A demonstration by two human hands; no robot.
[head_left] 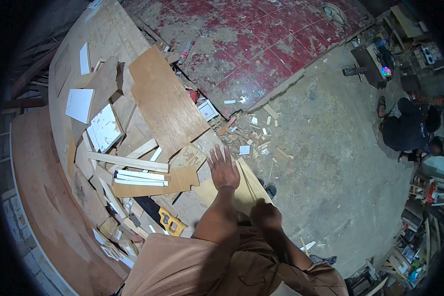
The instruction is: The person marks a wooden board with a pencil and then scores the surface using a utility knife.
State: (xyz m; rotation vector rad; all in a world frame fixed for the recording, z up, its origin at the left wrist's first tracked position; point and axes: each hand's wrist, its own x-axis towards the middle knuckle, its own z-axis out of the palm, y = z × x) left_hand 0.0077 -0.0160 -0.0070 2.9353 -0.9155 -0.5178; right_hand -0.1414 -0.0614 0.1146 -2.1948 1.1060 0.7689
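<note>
My left hand (224,170) lies flat with fingers spread on a pale plywood piece (249,185) at the bench's near right edge. Closed into a fist, my right hand (265,215) is in shadow by the lower end of that piece; what it grips, if anything, is hidden. A dark line runs along the plywood between my hands. To the left lies a handsaw (170,222) with a yellow handle, its dark blade partly under scraps. A brown plywood sheet (167,101) lies beyond my left hand.
White board pieces (105,129), wood strips (128,162) and offcuts clutter the bench. Wood scraps (251,135) litter the concrete floor, beside a raised red tiled floor (261,44). A person in dark clothes (409,126) crouches at the right, near piled timber (419,222).
</note>
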